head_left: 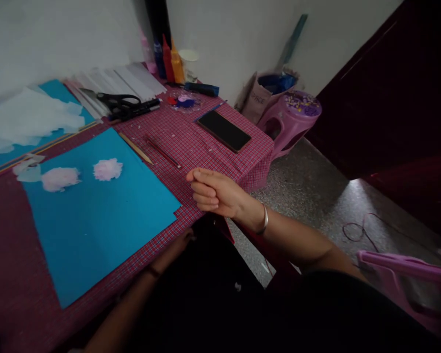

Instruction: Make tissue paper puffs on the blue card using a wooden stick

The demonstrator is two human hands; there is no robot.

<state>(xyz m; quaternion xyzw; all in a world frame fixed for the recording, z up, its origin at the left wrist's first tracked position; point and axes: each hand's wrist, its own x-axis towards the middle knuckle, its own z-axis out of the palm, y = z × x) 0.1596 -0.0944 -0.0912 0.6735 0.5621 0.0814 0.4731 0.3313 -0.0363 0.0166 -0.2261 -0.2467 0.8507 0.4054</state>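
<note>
My right hand (215,193), with a silver bangle at the wrist, is closed above the front edge of the table. Its fingers are curled and the thumb presses on the index finger; anything pinched there is too small or hidden to make out. Low and near my lap, my left hand (185,238) is in dark shadow and its fingers are hidden. A blue sheet (106,225) lies left of both hands, bearing two pale pink fluffy paper tufts, one on the left (61,179) and one on the right (108,169). A thin red paintbrush (163,152) rests just beyond my right hand.
A phone (224,130), a wooden stick (135,148), black scissors (119,100) and a paint-smeared palette (183,101) lie on the checked tablecloth. Paint bottles (167,61) stand behind. White paper pieces (33,117) are at left. A pink stool (297,115) stands beyond the table.
</note>
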